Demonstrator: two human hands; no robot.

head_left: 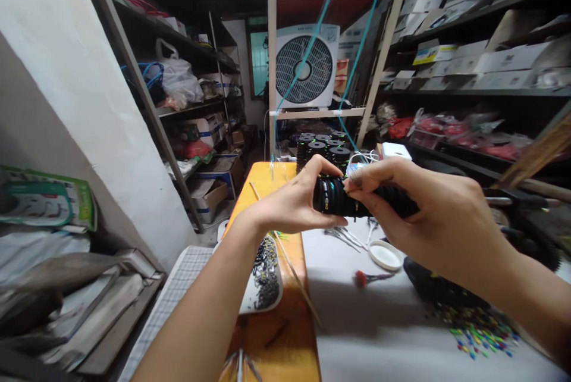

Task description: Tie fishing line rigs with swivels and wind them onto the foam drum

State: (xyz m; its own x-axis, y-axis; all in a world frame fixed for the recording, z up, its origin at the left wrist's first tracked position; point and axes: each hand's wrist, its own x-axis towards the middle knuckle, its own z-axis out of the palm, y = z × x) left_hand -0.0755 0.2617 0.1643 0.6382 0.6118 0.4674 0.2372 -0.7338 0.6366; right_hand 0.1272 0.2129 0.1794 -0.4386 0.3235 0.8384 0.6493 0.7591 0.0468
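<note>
A black ribbed roll (328,196) is held level above the table, with a small shiny green spot and a pale, bead-like bit showing on its side. My left hand (297,200) closes around the roll's left end, thumb below and fingers above. Over the middle of the roll, my right hand (423,209) has its thumb and forefinger pinched together; whatever lies between those fingertips is too small to make out. Part of the roll's right end is covered by my right hand. Just beyond my hands stand several black spools (317,147).
A white tray (281,293) of small dark pieces sits on the yellow tabletop (276,346), a thin stick (297,281) beside it. The white surface bears a round lid (386,255), a red-tipped brush (360,278) and colourful small pieces (484,334). A box fan (306,66) stands behind.
</note>
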